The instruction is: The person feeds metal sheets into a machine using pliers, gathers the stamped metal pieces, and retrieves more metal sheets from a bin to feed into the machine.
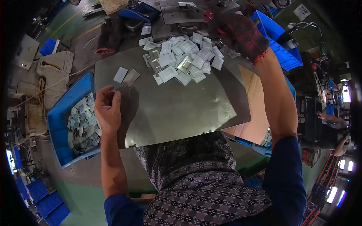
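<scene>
My left hand [108, 109] is bare and hovers over the left edge of the metal table [169, 113]. Its fingers are loosely bent, thumb apart, with nothing between them. Just beyond it lie two flat metal pieces, a pale one [120, 75] and a duller one [131, 78]. In a dark glove with a red cuff, my right hand [241, 35] reaches to the far right. Its fingers appear closed on a thin metal tool [194, 7], whose tip is near a pale plate at the machine [171, 18]. The glove hides most of the grip.
Small pressed metal plates [177, 56] form a heap at the table's far side. A blue bin [60, 124] of metal pieces stands left. Cardboard [250, 109] lies right, below a blue crate [279, 45]. A dark glove [109, 35] rests far left. A co-worker's arm [330, 117] shows far right.
</scene>
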The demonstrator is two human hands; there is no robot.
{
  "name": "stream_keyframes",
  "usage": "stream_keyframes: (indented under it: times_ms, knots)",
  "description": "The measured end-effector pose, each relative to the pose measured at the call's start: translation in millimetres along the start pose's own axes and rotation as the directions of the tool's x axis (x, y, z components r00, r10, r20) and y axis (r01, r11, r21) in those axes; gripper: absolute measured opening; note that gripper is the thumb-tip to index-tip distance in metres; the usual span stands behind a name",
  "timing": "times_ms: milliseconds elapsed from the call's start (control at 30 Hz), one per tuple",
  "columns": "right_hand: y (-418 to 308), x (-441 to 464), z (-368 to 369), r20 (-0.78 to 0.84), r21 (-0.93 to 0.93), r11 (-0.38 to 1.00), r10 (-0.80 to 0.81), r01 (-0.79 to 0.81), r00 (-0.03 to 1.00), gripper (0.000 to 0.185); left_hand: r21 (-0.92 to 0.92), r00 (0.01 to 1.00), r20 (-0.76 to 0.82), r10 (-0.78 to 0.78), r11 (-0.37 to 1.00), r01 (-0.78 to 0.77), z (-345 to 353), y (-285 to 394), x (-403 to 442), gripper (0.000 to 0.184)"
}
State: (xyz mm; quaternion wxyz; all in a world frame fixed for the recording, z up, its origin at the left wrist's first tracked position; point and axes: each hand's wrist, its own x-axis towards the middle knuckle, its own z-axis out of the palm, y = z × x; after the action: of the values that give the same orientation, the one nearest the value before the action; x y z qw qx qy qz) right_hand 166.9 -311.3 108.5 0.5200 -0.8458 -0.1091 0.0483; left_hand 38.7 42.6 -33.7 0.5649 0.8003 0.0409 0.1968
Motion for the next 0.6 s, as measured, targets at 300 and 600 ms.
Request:
stream_keyframes:
  times_ms: [300, 600]
  knots:
    - [5, -8, 6, 0.068, -0.021, 1.000, 0.025, -0.024, 0.997, 0.028, -0.042, 1.000, 0.011, -0.025, 0.999, 0.025, 0, -3, 2, 0.023]
    - [8, -29, -1, 0.261, 0.522, 0.829, 0.067, -0.199, 0.963, 0.017, -0.019, 1.000, 0.009, 0.021, 1.000, -0.021, -1, 1, -2, 0.022]
